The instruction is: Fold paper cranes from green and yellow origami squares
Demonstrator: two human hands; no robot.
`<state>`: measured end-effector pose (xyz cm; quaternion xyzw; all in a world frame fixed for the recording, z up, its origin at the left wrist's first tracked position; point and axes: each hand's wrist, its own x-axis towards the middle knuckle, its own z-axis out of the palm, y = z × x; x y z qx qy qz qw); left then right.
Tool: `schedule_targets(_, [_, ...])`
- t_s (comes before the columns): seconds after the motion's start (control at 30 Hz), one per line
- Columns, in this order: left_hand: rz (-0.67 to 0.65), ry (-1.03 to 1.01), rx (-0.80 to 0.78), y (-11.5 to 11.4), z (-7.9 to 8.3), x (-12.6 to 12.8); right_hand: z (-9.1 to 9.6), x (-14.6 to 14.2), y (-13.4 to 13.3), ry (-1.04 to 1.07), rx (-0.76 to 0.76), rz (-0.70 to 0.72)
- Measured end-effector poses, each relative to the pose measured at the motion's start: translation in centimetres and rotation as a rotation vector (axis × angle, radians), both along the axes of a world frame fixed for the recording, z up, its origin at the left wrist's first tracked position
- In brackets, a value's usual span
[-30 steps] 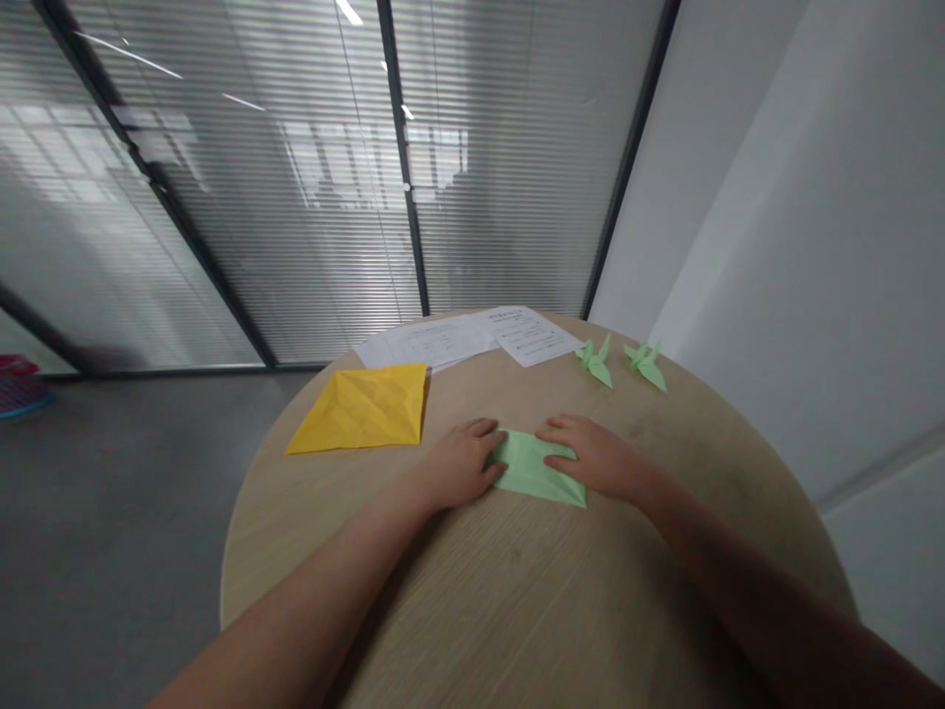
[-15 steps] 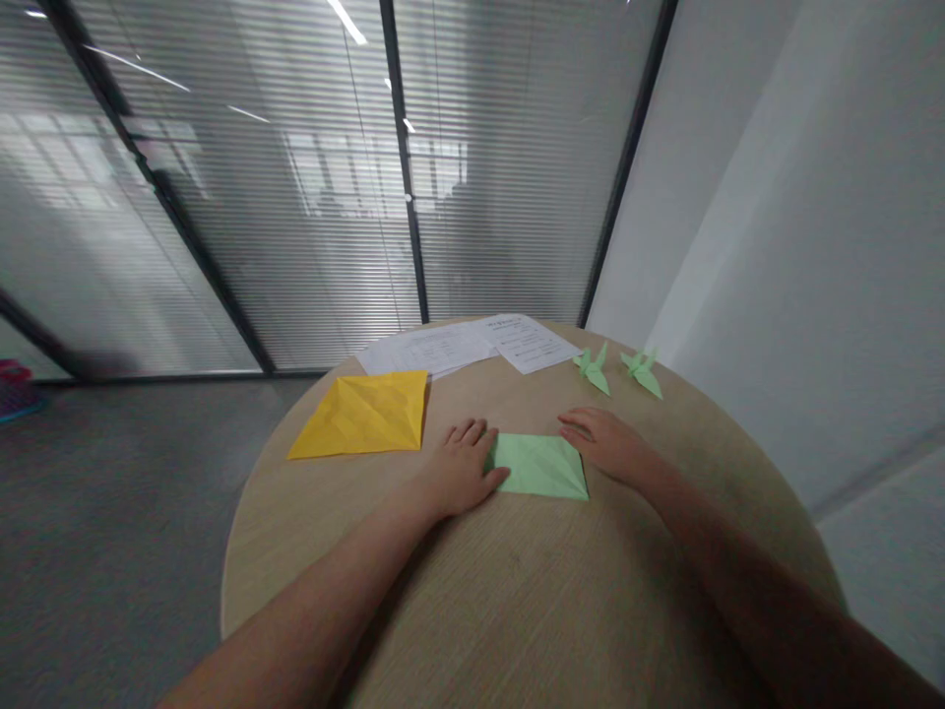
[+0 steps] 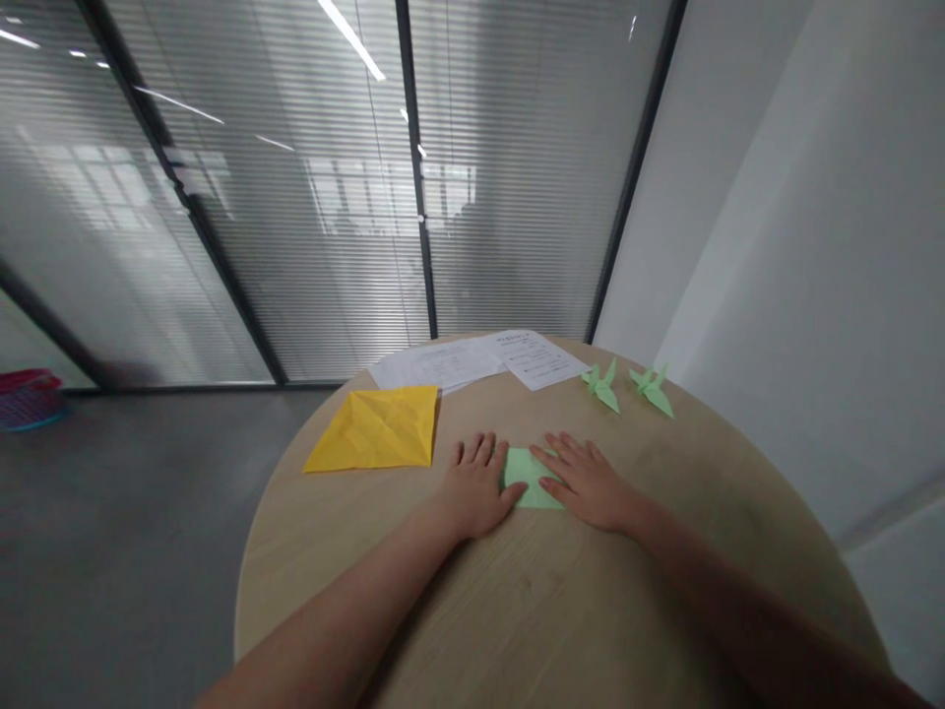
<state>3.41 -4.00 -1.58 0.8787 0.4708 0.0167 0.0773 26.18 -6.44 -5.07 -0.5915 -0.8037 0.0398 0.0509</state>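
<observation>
My left hand (image 3: 473, 494) and right hand (image 3: 587, 484), fingers spread and grasping nothing, lie flat over the green paper (image 3: 533, 480) at lower centre of the frame; uneven pressure could skew or wrinkle it.

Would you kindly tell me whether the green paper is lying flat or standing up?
Lying flat: the green paper rests on the table, with the left hand and right hand spread over its sides.

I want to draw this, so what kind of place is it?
Probably an office or a small meeting room: you can see glass panels with blinds, a round-edged table, and printed papers near its far edge.
</observation>
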Motion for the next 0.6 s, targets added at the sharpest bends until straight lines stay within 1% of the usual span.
schedule_targets(0.13, [0.043, -0.014, -0.019, -0.2, 0.1, -0.4, -0.4, 0.1, 0.6, 0.022, -0.004, -0.068])
schedule_targets(0.23, [0.078, -0.059, -0.027, -0.2, -0.4, -0.8, -0.8, -0.1, 1.1, 0.05, -0.016, -0.133])
schedule_targets(0.3, [0.085, -0.103, -0.031, 0.0, -0.8, -1.0, -1.1, -0.3, 1.3, 0.054, -0.017, -0.143])
schedule_targets(0.37, [0.095, -0.161, -0.001, 0.1, -0.9, -1.1, -1.5, -0.4, 1.4, 0.055, -0.014, -0.148])
schedule_targets(0.47, [0.046, -0.238, 0.058, 0.0, -0.8, -1.2, -2.2, -0.4, 1.7, 0.077, 0.021, -0.144])
schedule_targets(0.53, [-0.019, -0.245, 0.064, -0.2, -0.7, -1.1, -2.8, -0.4, 1.9, 0.106, 0.049, -0.139])
schedule_targets(0.6, [-0.048, -0.232, 0.071, -0.3, -0.6, -1.0, -3.5, -0.2, 2.2, 0.134, 0.068, -0.143])
